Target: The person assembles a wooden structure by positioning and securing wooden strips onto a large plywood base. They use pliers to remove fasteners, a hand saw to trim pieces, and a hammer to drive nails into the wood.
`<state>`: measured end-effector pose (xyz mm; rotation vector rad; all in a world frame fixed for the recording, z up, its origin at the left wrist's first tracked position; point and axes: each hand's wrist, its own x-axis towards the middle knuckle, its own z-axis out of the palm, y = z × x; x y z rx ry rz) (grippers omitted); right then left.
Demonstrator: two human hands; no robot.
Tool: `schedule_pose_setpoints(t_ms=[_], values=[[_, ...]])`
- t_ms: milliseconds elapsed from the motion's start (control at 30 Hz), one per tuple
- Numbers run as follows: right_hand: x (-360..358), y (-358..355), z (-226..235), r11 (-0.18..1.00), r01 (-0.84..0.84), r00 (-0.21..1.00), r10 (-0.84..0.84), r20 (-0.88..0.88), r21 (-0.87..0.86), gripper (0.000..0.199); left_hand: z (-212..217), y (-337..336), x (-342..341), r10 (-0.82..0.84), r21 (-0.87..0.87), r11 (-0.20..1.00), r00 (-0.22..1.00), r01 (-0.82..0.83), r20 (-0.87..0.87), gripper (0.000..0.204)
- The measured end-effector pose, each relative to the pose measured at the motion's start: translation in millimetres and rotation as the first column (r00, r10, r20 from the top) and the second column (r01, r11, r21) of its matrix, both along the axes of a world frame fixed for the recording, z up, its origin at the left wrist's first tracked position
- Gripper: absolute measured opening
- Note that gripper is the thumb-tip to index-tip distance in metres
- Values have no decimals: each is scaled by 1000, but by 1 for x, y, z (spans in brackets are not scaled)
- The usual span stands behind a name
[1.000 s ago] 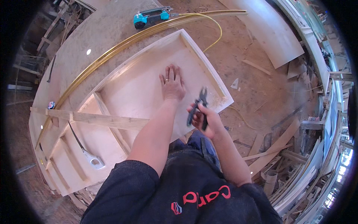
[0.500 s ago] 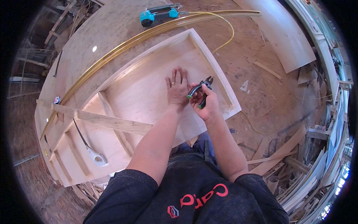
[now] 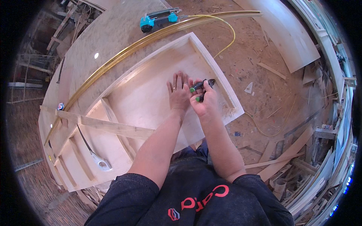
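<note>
My left hand (image 3: 178, 92) lies flat, fingers stretched out, on the bare panel inside a shallow wooden frame (image 3: 205, 52). Close beside it, my right hand (image 3: 204, 100) grips a pair of pliers (image 3: 197, 87) with dark handles and green ends. Their dark jaws point away to the upper right, toward the frame's right side. The fingers partly cover the handles. A loose wooden board (image 3: 102, 124) lies slantwise across the frame's left part, near my left forearm. A handsaw (image 3: 101, 162) with a pale handle rests in the compartments there.
Beyond the frame lie long gold-coloured strips (image 3: 124, 53) and a teal nail gun (image 3: 160, 19) with a yellow hose (image 3: 230, 28). A small tape measure (image 3: 60, 106) sits at the left. A large pale sheet (image 3: 281, 35) and wood scraps (image 3: 271, 70) are on the floor at right.
My right hand has turned the pliers, so their handles look closer together and their jaws are seen from another side. My left hand stays flat on the panel. The view has shifted slightly.
</note>
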<state>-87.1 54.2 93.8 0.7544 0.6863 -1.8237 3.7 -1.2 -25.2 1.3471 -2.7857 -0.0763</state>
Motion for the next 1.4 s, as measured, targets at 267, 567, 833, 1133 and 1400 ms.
schedule_pose_setpoints(t_ms=[267,567,833,1133,1400], values=[[-6,38,-52,941,0,997,25,67,-338,28,6,4,-3,14,-8,1000,1000,-14,-18,72],[15,153,54,940,-279,899,327,-290,195,23,27,12,-3,69,15,998,987,-67,-148,58],[-10,246,42,832,-415,740,544,-395,369,28,16,6,-6,45,-15,999,990,-47,-135,61],[-24,63,-17,797,-605,786,595,-167,-9,33,9,1,-3,30,-4,1000,998,-30,-57,63],[-24,5,-24,919,-392,915,387,-115,-31,35,5,5,1,-4,-18,1000,994,2,-111,73]])
